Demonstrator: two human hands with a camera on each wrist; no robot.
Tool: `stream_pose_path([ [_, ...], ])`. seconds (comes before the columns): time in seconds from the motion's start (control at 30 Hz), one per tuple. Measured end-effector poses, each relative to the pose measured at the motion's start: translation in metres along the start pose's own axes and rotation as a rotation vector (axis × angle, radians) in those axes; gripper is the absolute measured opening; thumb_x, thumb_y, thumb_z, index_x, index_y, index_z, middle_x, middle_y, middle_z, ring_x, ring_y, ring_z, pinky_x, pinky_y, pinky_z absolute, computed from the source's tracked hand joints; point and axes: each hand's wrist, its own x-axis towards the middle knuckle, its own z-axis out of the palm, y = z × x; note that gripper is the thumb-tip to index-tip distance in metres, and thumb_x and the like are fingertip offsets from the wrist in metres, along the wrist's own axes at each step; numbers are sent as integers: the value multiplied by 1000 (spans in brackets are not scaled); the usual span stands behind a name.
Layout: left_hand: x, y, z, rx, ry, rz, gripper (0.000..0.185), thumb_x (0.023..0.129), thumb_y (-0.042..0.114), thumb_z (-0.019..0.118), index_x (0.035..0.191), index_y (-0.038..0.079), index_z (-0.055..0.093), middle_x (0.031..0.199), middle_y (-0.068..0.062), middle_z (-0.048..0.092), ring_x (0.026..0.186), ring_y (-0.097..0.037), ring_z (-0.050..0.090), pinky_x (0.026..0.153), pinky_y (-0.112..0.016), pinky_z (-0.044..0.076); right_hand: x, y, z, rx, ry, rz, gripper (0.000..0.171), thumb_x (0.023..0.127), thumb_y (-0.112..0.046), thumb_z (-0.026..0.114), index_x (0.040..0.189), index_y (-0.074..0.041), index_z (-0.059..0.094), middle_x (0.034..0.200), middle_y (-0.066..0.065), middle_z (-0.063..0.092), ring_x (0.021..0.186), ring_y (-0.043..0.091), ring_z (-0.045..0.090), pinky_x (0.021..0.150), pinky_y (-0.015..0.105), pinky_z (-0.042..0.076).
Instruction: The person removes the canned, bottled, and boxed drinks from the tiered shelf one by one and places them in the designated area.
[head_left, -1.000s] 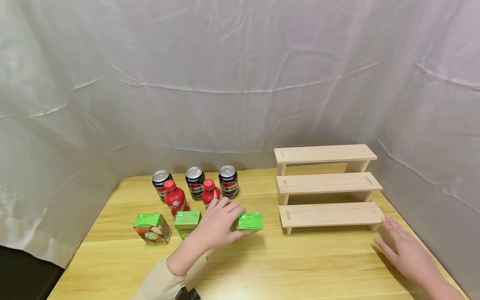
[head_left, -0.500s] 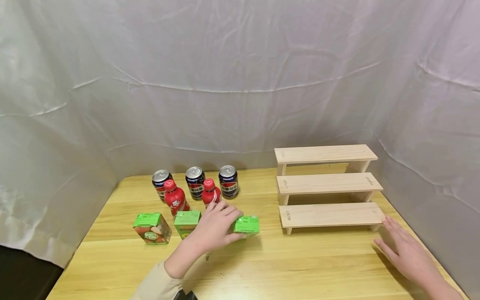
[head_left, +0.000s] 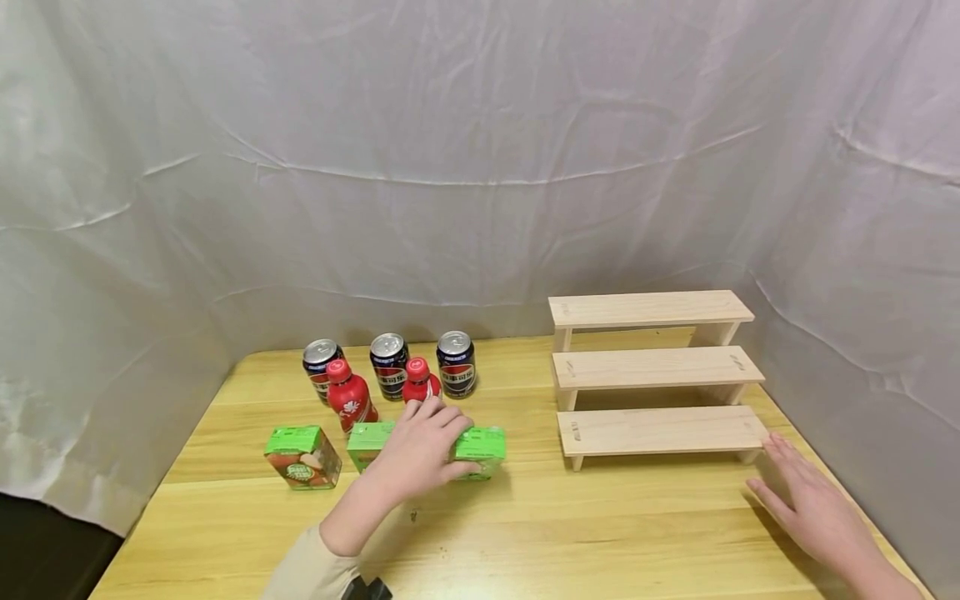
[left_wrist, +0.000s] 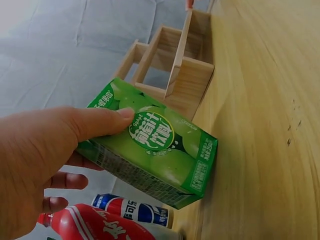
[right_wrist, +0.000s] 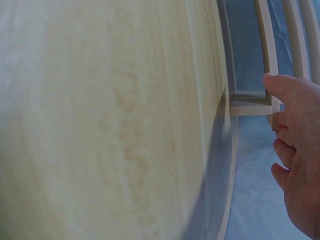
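My left hand [head_left: 420, 450] holds a green grape juice box [left_wrist: 155, 142], thumb on its printed front and fingers behind. The box [head_left: 482, 448] stands close over the table, right of a second green-topped juice box [head_left: 367, 442]. Further left is a juice box with a red and brown front [head_left: 303, 458]. Just behind my left hand stands a red bottle [head_left: 420, 383], its lower part hidden by the hand. My right hand [head_left: 813, 512] has fairly straight fingers, their tips at the right end of the lowest step [head_left: 663, 431] of a wooden three-step shelf [right_wrist: 252, 106].
Another red bottle [head_left: 351, 400] stands left of the first. Three dark blue cola cans [head_left: 390, 371] form a row behind the bottles. Grey cloth [head_left: 480, 167] hangs behind and beside the wooden table [head_left: 570, 533].
My left hand has moved slightly left and down with the green juice box, which now sits nearer the second green-topped box. My right hand stays by the shelf.
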Motion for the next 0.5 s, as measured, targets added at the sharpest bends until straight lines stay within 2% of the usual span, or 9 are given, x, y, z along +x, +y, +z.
stream_pose_path([
  [0.5, -5, -9, -5, 23, -41, -28, 54, 76, 60, 72, 110, 18, 66, 106, 5, 64, 95, -16, 45, 85, -35, 36, 0, 0, 1, 6, 2, 0, 71, 96, -28, 60, 149, 8, 27, 158, 27, 19, 147, 0, -10, 114, 12, -15],
])
